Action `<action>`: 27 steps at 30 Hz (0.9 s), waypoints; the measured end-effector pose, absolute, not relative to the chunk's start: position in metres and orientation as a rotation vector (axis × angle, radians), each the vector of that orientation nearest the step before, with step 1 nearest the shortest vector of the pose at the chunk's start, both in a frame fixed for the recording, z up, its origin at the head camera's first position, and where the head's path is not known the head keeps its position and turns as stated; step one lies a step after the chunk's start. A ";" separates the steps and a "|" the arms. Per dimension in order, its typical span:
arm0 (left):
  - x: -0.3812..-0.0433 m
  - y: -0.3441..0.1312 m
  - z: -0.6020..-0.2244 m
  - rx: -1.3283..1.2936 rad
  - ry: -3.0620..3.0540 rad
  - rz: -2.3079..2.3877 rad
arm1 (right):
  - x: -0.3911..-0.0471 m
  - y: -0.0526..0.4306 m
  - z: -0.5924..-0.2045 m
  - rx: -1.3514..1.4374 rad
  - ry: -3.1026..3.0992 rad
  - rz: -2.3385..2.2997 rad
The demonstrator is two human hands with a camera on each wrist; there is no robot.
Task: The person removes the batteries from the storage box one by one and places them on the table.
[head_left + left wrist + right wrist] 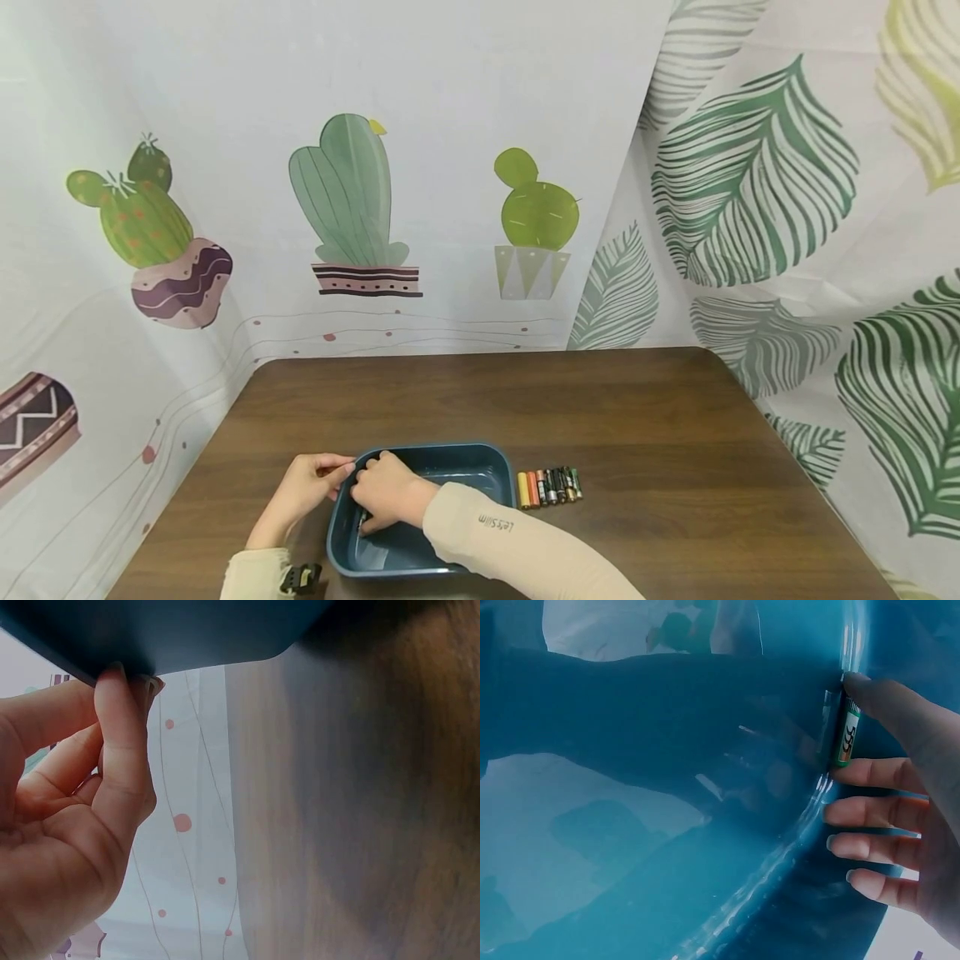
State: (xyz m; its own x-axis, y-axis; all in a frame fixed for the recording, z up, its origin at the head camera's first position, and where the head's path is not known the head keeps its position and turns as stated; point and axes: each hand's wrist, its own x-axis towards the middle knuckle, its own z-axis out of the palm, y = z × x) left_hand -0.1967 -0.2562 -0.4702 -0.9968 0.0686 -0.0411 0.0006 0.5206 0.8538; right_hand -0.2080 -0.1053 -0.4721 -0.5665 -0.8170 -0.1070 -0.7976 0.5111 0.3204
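A dark blue rectangular tray (408,552) sits on the table, seen in the head view. At its far left corner my left hand (303,490) pinches the rim between thumb and fingers; the left wrist view shows these fingertips against the tray's blue wall (202,634). Inside the tray, along its left side, is my right hand (392,492). In the right wrist view its thumb and index finger hold a small green and black battery (847,739) marked "555" by its two ends, against the tray wall. The other fingers of that hand are spread apart.
Several batteries (550,487) in yellow, orange, black and green lie side by side in a row just right of the tray. They are on a brown wooden table (637,417). A white curtain (450,83) printed with cacti and leaves hangs behind it.
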 end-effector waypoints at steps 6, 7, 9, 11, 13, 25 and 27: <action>-0.197 -0.254 -0.470 0.059 2.681 1.512 | -0.210 -0.104 -0.472 1.428 -2.722 -0.528; -0.197 -0.254 -0.470 0.061 2.678 1.515 | -0.210 -0.104 -0.471 1.426 -2.725 -0.530; -0.198 -0.254 -0.471 0.060 2.669 1.527 | -0.210 -0.103 -0.470 1.427 -2.728 -0.532; -0.198 -0.255 -0.471 0.060 2.663 1.535 | -0.210 -0.102 -0.469 1.427 -2.731 -0.533; -0.198 -0.255 -0.472 0.062 2.667 1.535 | -0.211 -0.101 -0.468 1.427 -2.732 -0.530; -0.196 -0.255 -0.472 0.030 2.692 1.505 | -0.211 -0.091 -0.454 1.394 -2.735 -0.544; -0.197 -0.255 -0.472 0.042 2.700 1.502 | -0.210 -0.088 -0.449 1.392 -2.735 -0.548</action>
State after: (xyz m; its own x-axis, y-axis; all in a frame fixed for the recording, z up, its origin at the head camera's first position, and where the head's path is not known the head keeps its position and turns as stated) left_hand -0.1965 -0.2551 -0.4718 -0.9983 0.0489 -0.0316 -0.0010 0.5273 0.8497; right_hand -0.2099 -0.0879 -0.4486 -0.6010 -0.7876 -0.1360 -0.7791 0.5395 0.3192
